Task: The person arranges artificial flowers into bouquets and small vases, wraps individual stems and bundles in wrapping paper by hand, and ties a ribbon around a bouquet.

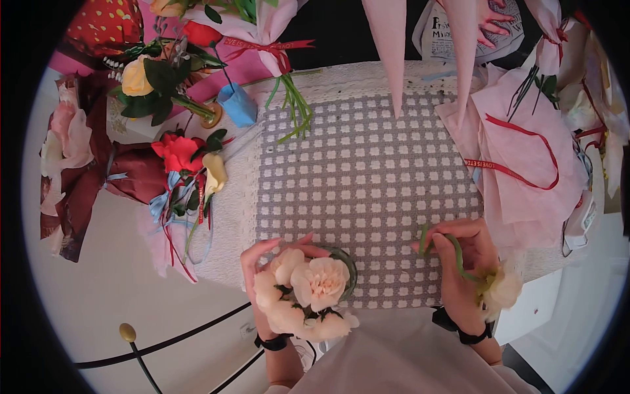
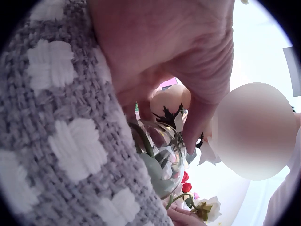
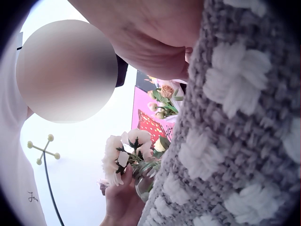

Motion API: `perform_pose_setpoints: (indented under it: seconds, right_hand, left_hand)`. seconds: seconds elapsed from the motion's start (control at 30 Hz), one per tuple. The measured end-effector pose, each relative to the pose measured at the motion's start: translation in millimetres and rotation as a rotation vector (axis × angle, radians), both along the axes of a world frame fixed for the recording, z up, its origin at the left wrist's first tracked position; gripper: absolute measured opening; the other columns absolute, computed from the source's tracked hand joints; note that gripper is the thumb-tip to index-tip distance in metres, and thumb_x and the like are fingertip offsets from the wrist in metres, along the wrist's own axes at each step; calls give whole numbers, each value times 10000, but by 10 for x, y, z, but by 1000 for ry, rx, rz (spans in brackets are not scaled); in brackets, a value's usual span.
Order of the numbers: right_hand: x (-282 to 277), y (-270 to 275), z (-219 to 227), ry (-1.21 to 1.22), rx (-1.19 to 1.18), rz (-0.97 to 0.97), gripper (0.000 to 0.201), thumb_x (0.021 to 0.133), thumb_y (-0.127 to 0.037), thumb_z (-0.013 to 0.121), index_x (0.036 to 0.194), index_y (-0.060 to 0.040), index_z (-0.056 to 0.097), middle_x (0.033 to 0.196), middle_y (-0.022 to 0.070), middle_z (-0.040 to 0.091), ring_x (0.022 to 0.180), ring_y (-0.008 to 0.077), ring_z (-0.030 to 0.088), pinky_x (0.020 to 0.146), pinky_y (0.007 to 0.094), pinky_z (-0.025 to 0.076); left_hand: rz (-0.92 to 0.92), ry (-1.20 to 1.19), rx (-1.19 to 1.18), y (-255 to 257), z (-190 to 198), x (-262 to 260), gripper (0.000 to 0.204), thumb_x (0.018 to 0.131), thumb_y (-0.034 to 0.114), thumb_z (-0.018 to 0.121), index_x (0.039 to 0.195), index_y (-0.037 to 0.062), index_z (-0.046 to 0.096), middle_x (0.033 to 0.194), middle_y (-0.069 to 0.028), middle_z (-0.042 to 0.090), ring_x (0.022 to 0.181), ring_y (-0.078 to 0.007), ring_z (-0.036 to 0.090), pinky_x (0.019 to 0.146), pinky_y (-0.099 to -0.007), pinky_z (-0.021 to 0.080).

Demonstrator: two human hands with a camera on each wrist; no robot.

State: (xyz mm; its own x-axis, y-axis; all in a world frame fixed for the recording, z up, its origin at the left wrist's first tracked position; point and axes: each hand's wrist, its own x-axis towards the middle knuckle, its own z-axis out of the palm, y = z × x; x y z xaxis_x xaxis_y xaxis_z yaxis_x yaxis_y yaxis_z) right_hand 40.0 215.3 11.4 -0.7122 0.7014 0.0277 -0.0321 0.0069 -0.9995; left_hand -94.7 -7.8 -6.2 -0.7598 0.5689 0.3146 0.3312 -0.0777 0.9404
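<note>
Pale pink flowers (image 1: pixel 319 284) stand bunched in a round glass vase (image 1: pixel 351 270) at the near left of the checked cloth. My left hand (image 1: pixel 254 257) curls round the vase and blooms; in the left wrist view its fingers and thumb lie about the glass (image 2: pixel 162 176). At the near right, my right hand (image 1: pixel 464 266) pinches a bent green stem (image 1: pixel 458 255), whose cream bloom (image 1: pixel 503 289) hangs beside the wrist. The right wrist view shows only part of my right hand (image 3: pixel 150 37), its fingertips hidden.
The checked cloth (image 1: pixel 341 177) lies between both hands. Wrapped bouquets and a red flower (image 1: pixel 178 152) are on the left, with a small blue wrapped object (image 1: pixel 237 105) at the back left. Pink paper (image 1: pixel 525 125) with a red ribbon (image 1: pixel 515 169) lies on the right. Pink cones point in from behind.
</note>
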Motion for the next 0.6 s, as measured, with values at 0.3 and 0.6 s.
perform_pose_setpoints:
  seconds: [0.3, 0.6]
  right_hand:
    - [60, -12, -68, -53, -18, 68, 88, 1037, 9, 626, 1095, 7, 561, 998, 109, 678, 824, 122, 696, 624, 239, 569]
    - [24, 37, 75, -197, 161, 120, 94, 1000, 76, 613, 1060, 11, 646, 839, 78, 668, 730, 107, 664, 606, 236, 512]
  left_hand:
    - [347, 232, -196, -89, -32, 104, 987, 710, 291, 937, 1466, 13, 368, 1292, -197, 592, 1178, -339, 618, 1110, -515, 446]
    - [325, -230, -331, -140, 1, 403, 754, 686, 178, 922, 1298, 25, 509, 1236, -118, 556, 1133, -258, 578, 1035, -448, 460]
